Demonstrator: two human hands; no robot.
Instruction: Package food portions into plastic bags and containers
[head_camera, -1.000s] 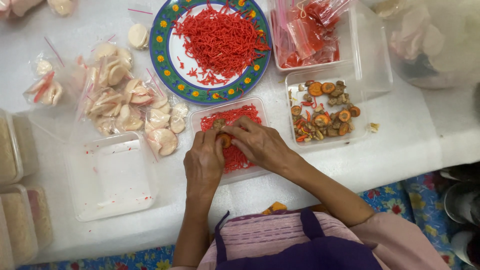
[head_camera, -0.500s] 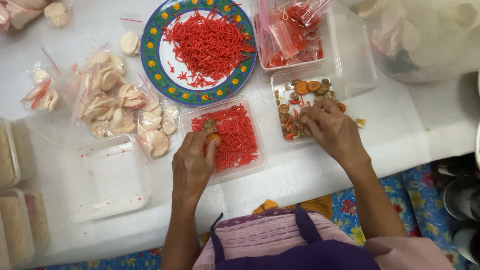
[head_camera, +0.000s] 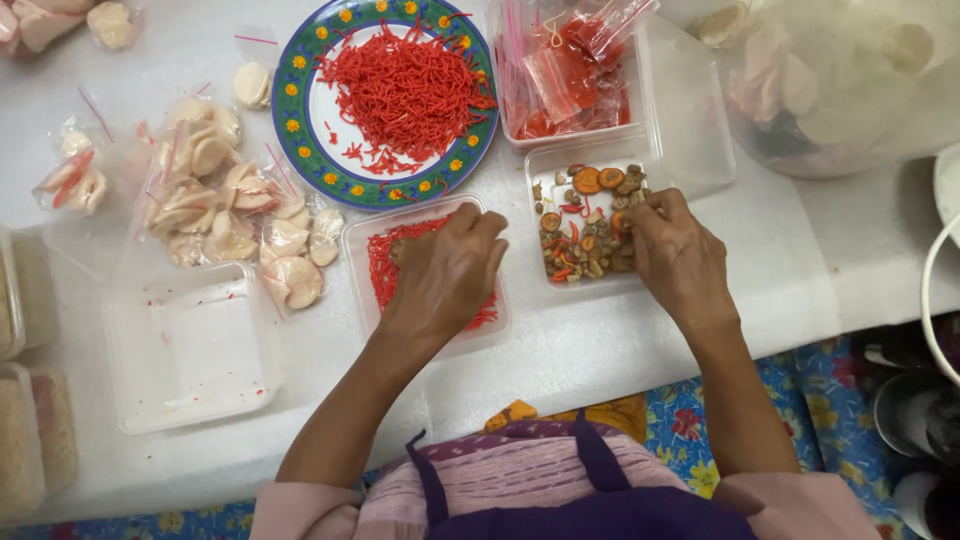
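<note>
Two hands work over neighbouring clear tubs on the white table. The left hand lies curled, fingers pressed together, over the small tub of red shreds, covering most of its contents; whether it pinches anything I cannot tell. The right hand reaches into the tub of mixed brown and orange pieces, fingertips bunched on a piece at its right side. Just behind the left hand sits a flowered blue-rimmed plate heaped with red shreds. Beside that plate stands a tub of small plastic bags with red filling. Left of the shreds tub lie bags of pale crackers, and nearer the person an empty square tub. A large cloudy bag crowds the far right corner.
</note>
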